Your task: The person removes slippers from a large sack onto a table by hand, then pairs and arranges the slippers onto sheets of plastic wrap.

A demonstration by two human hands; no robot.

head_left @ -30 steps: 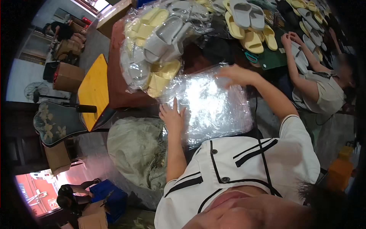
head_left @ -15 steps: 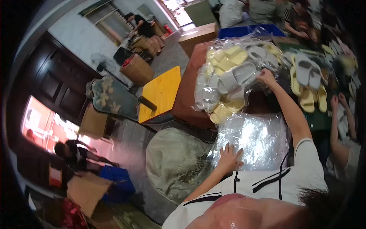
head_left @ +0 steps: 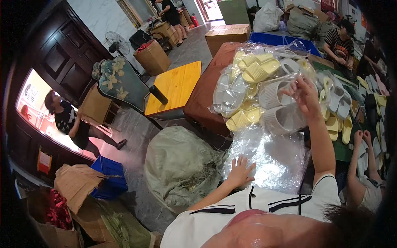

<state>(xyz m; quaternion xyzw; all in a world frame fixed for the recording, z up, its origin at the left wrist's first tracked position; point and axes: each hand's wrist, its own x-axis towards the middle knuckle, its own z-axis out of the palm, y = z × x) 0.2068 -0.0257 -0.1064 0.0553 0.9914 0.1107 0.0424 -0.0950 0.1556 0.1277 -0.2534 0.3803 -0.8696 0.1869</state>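
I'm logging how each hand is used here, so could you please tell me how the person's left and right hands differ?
The left hand lies flat, fingers spread, on the clear plastic bag; the right hand is raised and stretched out to the pile of bagged slippers. The left sits near the body, the right far. Both are bare.

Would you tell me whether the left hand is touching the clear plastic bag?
Touching: in the head view the left hand lies flat on the clear plastic bag, fingers spread.
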